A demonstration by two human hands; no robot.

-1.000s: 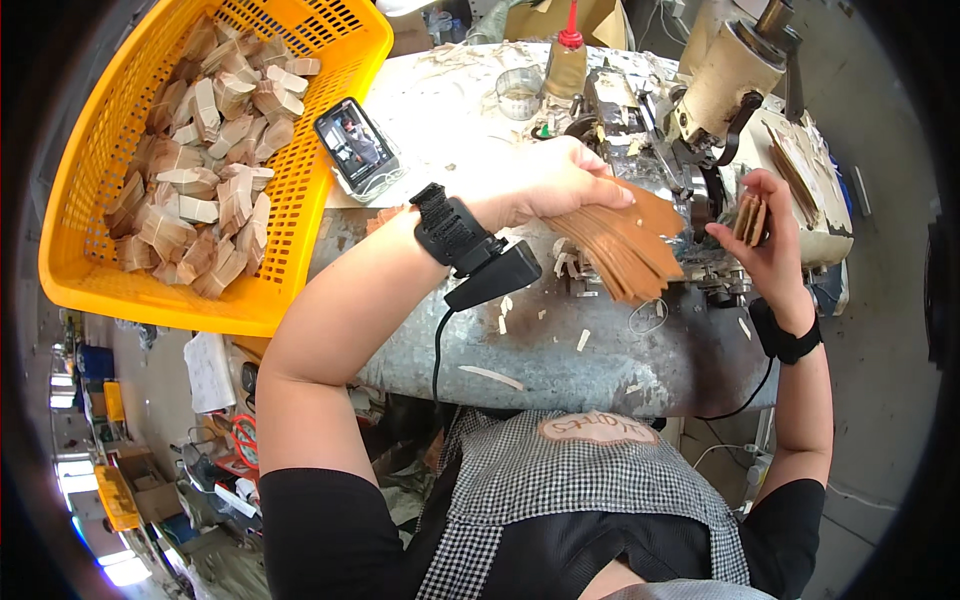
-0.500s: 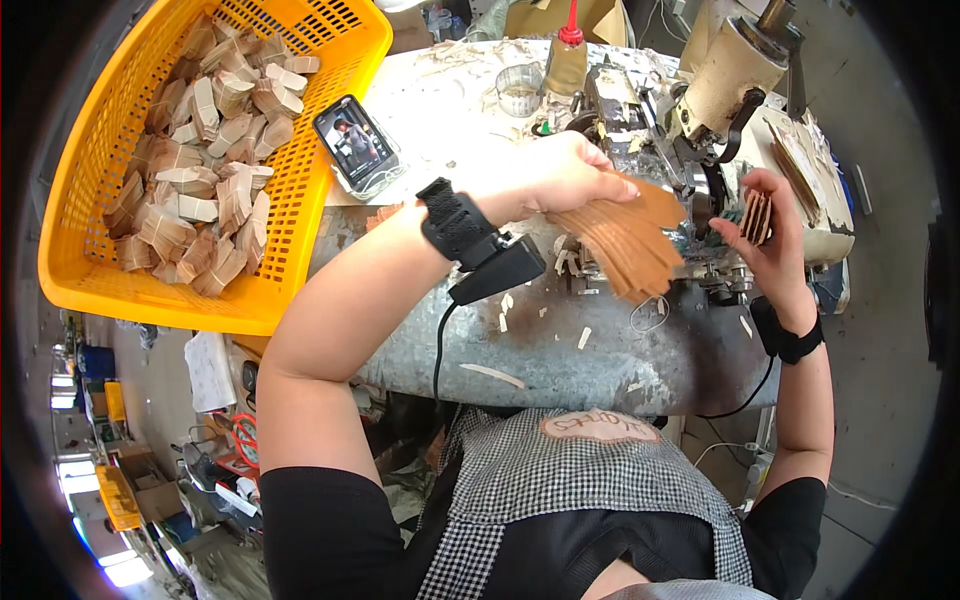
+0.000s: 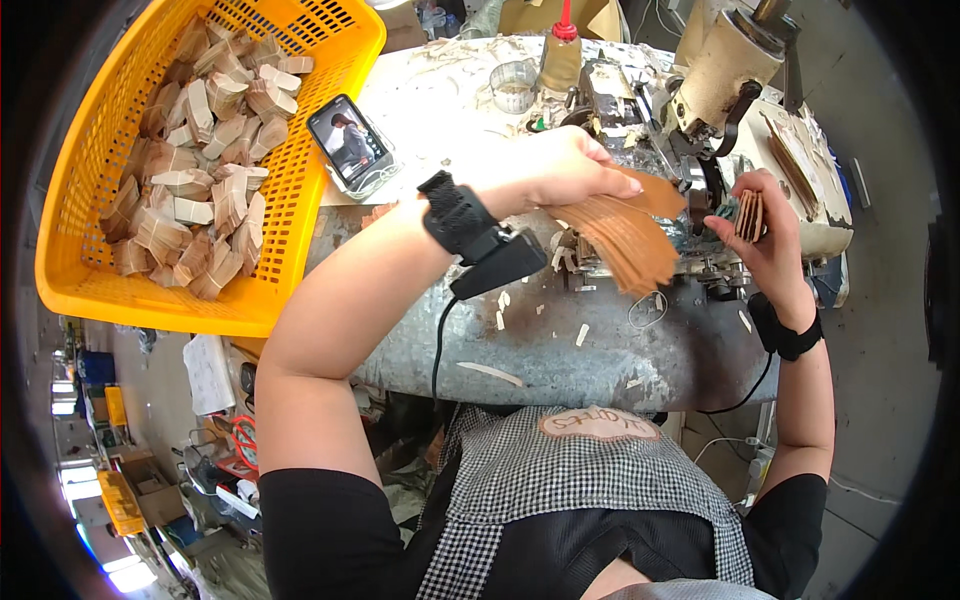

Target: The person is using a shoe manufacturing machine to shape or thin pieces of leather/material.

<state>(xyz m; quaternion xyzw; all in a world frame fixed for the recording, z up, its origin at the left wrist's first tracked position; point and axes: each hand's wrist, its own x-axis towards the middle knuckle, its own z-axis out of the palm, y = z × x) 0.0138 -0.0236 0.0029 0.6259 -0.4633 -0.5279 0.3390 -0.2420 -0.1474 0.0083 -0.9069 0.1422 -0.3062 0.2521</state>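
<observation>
Work so far: the big yellow plastic mesh basket at the left end of the worn grey worktable is roughly half filled with folded tan leather pieces, so, judging by that heap, a good share looks finished.
Work left: a fanned stack of flat brown leather strips is in hand, and a smaller bundle of brown pieces waits at the cream-coloured sewing machine along the table's far right edge; by my reckoning plenty remains.
Left hand: the left hand is closed over the near end of the fanned stack, fingers curled on top, holding it just above the table in front of the machine.
Right hand: the right hand is pinched shut on the small bundle, thumb and fingers clamped round it, right beside the machine's needle area.
Nearby: a black smartphone lies at the table's far left edge, touching the basket; a red-capped glue bottle stands at the far edge.
</observation>
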